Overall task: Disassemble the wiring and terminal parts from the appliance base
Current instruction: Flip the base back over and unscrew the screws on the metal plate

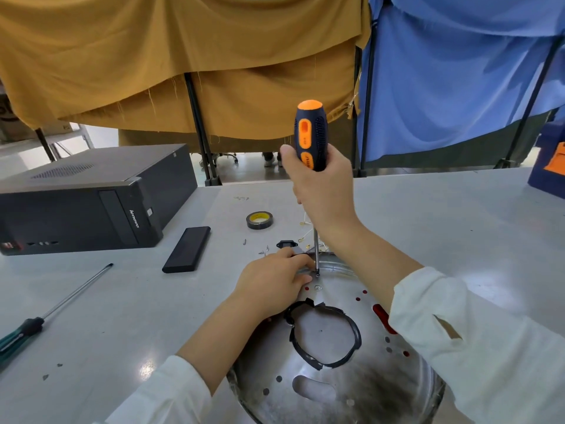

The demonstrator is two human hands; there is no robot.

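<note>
Right hand [321, 191] holds screwdriver [310, 136] upright on base [351, 377] beside left hand [272, 278].

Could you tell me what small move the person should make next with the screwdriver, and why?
Probably turn the screwdriver to loosen the screw: the right hand holds it upright, tip at the metal base rim, while the left hand steadies a part beside it.

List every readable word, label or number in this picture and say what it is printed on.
"lenovo": on the front panel of the black computer case, running sideways.
Dark lettering on the orange grip inset of the screwdriver: partly covered by the right hand, not readable.
Yellow inner label of the tape roll: too small to read.
Nothing else readable.
</note>
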